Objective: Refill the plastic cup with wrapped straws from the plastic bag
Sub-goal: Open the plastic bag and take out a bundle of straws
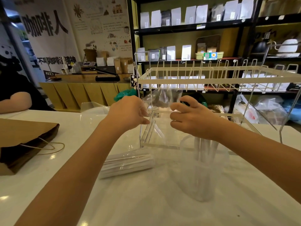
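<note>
Both hands hold a clear plastic bag point(160, 101) up above the white table. My left hand point(130, 112) pinches its left edge and my right hand point(187, 117) pinches its right edge, fingers closed on the film. Below my right forearm stands a clear plastic cup point(203, 180) with several white wrapped straws point(204, 149) upright in it. A bundle of wrapped straws point(128, 164) in clear film lies flat on the table under my left forearm.
A white wire rack point(211, 79) on a clear frame stands just behind my hands. A brown paper bag point(24, 141) with cord handles lies at the left. Another person's arm point(16, 102) rests on the table's far left. Shelves of pouches fill the background.
</note>
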